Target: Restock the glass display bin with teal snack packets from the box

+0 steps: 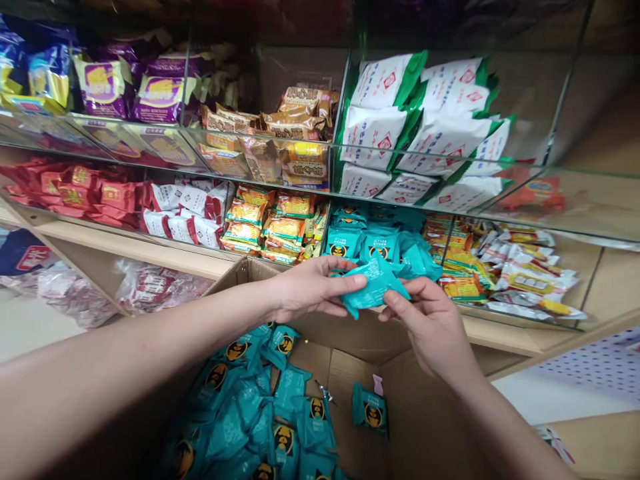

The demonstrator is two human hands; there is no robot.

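Observation:
A teal snack packet (375, 283) is held between both hands, just in front of the shelf and above the box. My left hand (310, 287) pinches its left end with the thumb on top. My right hand (425, 317) grips its right end between thumb and fingers. Behind it, matching teal packets (380, 244) fill one shelf compartment. Below my hands stands an open cardboard box (350, 373) with many more teal packets (245, 407) heaped on its left side. One separate packet (370, 408) lies towards its right side.
Clear dividers (345, 113) split the shelves. Yellow packets (285, 227) sit left of the teal compartment, orange and yellow ones (463, 280) right. White and green bags (390, 133) stand above. Plastic-wrapped bundles (155, 283) lie on the low shelf at left.

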